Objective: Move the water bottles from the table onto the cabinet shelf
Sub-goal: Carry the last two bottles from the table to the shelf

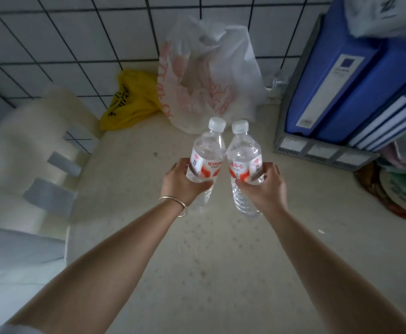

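while each hand grips a bottle, a speckled cream table meets white tiled walls.

Points needed; rewritten with them:

while left hand [181, 183] and right hand [267, 186] each grip a bottle [206, 153], speckled table [221, 261] meets tiled wall [76, 32].

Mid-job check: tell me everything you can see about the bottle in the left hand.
The left bottle is clear ribbed plastic with a white screw cap on, a red-and-white label round its middle, and looks filled with water. The left hand grips its lower half, fingers wrapped round the label. It tilts with its cap towards the right bottle, shoulders touching or nearly so. It is held over the pale speckled surface, in front of a white plastic bag.

Both arms outstretched, fingers [241, 182] curled.
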